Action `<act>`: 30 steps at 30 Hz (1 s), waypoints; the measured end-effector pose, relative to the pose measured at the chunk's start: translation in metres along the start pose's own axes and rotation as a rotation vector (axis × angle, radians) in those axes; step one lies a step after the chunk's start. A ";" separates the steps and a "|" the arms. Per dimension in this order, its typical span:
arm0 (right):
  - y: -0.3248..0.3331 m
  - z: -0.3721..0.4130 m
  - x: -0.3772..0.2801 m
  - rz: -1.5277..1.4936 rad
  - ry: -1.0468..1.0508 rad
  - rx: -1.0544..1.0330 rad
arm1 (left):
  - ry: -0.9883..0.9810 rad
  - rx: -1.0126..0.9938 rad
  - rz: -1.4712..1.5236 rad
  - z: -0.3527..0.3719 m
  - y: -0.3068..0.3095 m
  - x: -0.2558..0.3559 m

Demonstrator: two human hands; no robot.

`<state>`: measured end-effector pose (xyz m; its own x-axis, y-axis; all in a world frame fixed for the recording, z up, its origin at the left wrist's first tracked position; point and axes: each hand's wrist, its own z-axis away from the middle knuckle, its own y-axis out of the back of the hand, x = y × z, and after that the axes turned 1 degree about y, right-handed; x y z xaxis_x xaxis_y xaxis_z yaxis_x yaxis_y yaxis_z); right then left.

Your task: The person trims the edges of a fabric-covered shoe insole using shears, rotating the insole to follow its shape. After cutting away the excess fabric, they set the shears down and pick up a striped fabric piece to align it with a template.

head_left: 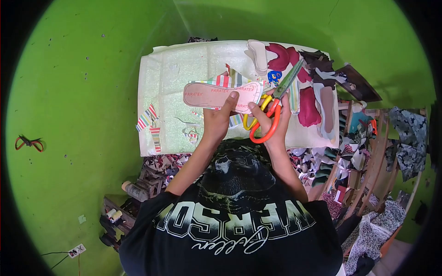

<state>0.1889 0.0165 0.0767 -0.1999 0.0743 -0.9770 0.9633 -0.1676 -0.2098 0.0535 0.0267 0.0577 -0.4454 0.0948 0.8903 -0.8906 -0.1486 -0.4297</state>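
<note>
Now: left hand [220,120] clamped on the pink insole [216,94], thumb on top, pinning it to the striped fabric [229,80] beneath so the layers don't slip. Right hand [272,120] closed through the handles of the orange scissors [276,103], just beside the insole, blades angled away. All held over the counter [184,69].

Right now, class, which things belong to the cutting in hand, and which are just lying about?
In hand: pink sole-shaped PARATEX card with striped fabric, in the left hand; orange-handled, green-bladed scissors in the right hand.
Lying about: striped fabric scraps; maroon cut pieces; small red-handled tool on the green surface; shiny white sheet.
</note>
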 end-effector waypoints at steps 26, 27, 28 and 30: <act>0.022 0.033 0.023 0.376 -0.062 -0.389 | -0.165 0.120 -0.132 0.000 -0.010 -0.004; 0.021 0.033 0.022 0.402 -0.066 -0.385 | -0.165 0.121 -0.132 -0.001 -0.010 -0.004; 0.021 0.032 0.021 0.402 -0.067 -0.385 | -0.161 0.121 -0.130 -0.001 -0.010 -0.004; 0.021 0.032 0.018 0.362 -0.093 -0.378 | -0.156 0.121 -0.128 -0.001 -0.011 -0.004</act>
<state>0.1999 -0.0170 0.0531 0.1592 -0.0134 -0.9872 0.9675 0.2014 0.1532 0.0648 0.0287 0.0590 -0.3015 -0.0315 0.9529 -0.9172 -0.2633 -0.2989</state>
